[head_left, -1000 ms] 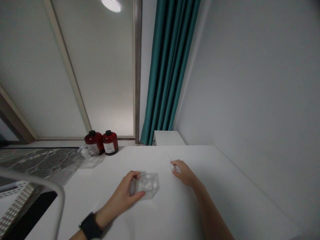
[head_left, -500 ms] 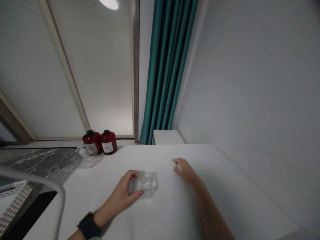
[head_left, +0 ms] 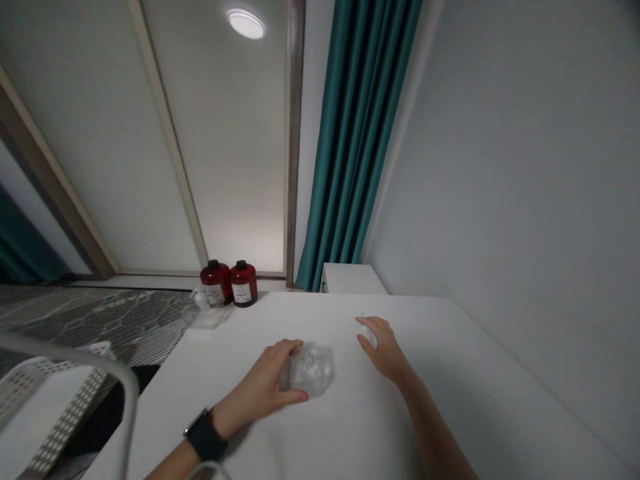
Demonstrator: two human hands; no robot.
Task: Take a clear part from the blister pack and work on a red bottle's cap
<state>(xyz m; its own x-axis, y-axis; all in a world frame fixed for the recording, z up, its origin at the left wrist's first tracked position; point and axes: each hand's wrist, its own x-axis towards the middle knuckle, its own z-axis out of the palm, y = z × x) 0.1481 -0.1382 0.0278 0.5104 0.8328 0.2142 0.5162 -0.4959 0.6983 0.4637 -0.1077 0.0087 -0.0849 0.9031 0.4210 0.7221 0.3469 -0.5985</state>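
Note:
My left hand (head_left: pixel 273 380) is curled around the near-left side of a clear, squarish plastic container (head_left: pixel 314 369) on the white table. Its thumb lies along the front edge and its fingers along the back, and a black watch (head_left: pixel 205 435) is on the wrist. To the right, my right hand (head_left: pixel 384 347) has its thumb and fingers bent around a small white object (head_left: pixel 370 335). Most of that object is hidden by the hand, so its kind is unclear.
Two dark red bottles (head_left: pixel 243 287) with black caps stand at the table's far left corner. Before them is a clear tray (head_left: pixel 207 317) with a white item (head_left: pixel 199 298). A white perforated basket (head_left: pixel 65 407) and a pale curved tube (head_left: pixel 131 400) are at the left. A wall (head_left: pixel 525 233) borders the right.
The view has turned left, so everything sits further right in the picture. The small white object, earlier near my right fingertips with a thin strand above it, now sits deeper inside the hand.

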